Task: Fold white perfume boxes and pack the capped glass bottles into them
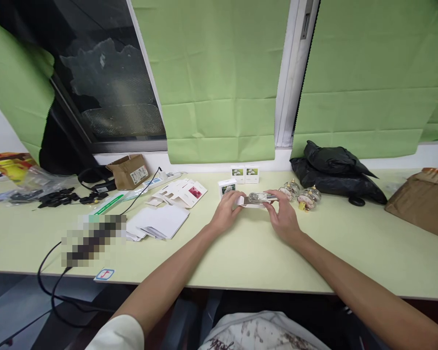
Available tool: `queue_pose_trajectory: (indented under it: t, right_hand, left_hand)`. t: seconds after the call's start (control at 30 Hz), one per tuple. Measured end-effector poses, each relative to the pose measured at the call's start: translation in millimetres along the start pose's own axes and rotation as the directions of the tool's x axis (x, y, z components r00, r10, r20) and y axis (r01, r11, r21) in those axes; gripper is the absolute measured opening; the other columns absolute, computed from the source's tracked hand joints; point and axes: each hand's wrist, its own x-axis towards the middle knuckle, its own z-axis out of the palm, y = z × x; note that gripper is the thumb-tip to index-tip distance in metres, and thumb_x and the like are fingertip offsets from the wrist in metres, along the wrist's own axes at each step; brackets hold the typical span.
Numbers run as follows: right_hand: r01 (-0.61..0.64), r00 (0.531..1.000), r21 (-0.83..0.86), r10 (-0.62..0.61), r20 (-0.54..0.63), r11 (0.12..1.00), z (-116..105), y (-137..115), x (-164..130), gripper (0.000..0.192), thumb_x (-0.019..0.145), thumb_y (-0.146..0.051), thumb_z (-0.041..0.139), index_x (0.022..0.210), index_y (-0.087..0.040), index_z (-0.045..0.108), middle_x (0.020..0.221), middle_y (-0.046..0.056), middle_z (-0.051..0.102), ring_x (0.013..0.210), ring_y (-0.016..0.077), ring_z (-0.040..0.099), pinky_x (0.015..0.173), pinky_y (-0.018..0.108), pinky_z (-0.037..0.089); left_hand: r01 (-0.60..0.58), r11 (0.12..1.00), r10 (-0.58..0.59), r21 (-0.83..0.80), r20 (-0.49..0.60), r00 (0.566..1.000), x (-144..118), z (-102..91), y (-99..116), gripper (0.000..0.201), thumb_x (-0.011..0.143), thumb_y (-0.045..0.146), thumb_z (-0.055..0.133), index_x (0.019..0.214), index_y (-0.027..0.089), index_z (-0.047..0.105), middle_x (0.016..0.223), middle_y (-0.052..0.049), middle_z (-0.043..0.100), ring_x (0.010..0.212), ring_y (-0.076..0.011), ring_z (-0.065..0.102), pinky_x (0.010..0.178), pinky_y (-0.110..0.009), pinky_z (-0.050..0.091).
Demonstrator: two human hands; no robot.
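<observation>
Both hands (255, 211) grip a glass bottle (260, 197); small boxes (244, 174), more bottles (301, 194) nearby.

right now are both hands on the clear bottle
Yes, the left hand and right hand both grip the clear bottle over the table.

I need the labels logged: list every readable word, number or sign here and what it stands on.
Small boxes: flower pictures, print too small to read.
Brown carton: white label, unreadable.
Sticker on the table edge: red mark, illegible.
Flat cards: no legible text.
Nothing can be quoted.
</observation>
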Motion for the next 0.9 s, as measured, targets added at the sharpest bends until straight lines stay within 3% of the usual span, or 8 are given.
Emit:
queue_pose_trajectory:
  t: [0.4,0.53,0.67,0.8,0.9]
  right_hand:
    - [0.061,0.993,-0.020,-0.059,0.101,0.998,0.8,1.3,1.4,0.043,0.109,-0.031,0.046,0.151,-0.032,0.043,0.136,0.009,0.067,0.106,0.0288,0.065,0.099,0.052,0.054]
    - [0.043,0.996,0.006,-0.043,0.080,0.999,-0.9,-1.3,1.5,0.038,0.108,-0.030,0.048,0.146,-0.032,0.048,0.132,0.008,0.068,0.103,0.0279,0.065,0.096,0.051,0.055]
    - [-0.037,0.999,0.068,0.037,0.006,0.997,-1.8,-3.4,1.4,0.030,0.106,-0.034,0.054,0.135,-0.030,0.055,0.129,0.008,0.068,0.098,0.0255,0.067,0.092,0.047,0.056]
    - [-0.178,0.982,0.148,0.186,-0.039,0.973,-1.0,-3.9,1.5,0.031,0.102,-0.042,0.061,0.130,-0.029,0.056,0.127,0.008,0.067,0.096,0.0242,0.069,0.088,0.044,0.057]
    - [-0.270,0.958,0.223,0.285,-0.037,0.937,0.0,-4.4,1.9,0.038,0.098,-0.046,0.066,0.129,-0.027,0.054,0.122,0.008,0.066,0.095,0.0236,0.070,0.087,0.044,0.057]
  left_hand:
    - [-0.032,0.999,0.032,0.022,-0.006,0.999,-0.1,1.0,1.7,0.036,0.095,0.011,0.061,0.128,0.026,0.060,0.130,-0.008,0.064,0.128,-0.0275,0.055,0.110,-0.045,0.046]
    - [-0.034,0.998,0.035,0.051,-0.026,0.999,0.5,1.1,0.9,0.032,0.096,0.015,0.062,0.125,0.026,0.060,0.128,-0.008,0.065,0.126,-0.0280,0.056,0.109,-0.046,0.046]
    - [0.041,0.999,-0.040,0.023,-0.029,0.999,-1.0,1.9,-0.1,0.035,0.089,0.015,0.068,0.120,0.025,0.054,0.129,-0.007,0.065,0.125,-0.0276,0.059,0.107,-0.046,0.048]
    - [0.147,0.989,-0.145,-0.016,0.063,0.987,-2.7,2.4,3.6,0.039,0.084,0.020,0.072,0.115,0.025,0.048,0.140,-0.009,0.062,0.125,-0.0290,0.061,0.103,-0.046,0.051]
    - [0.152,0.988,-0.155,0.041,0.114,0.981,-2.7,3.1,7.3,0.044,0.083,0.026,0.074,0.119,0.025,0.048,0.136,-0.010,0.063,0.128,-0.0319,0.058,0.106,-0.050,0.049]
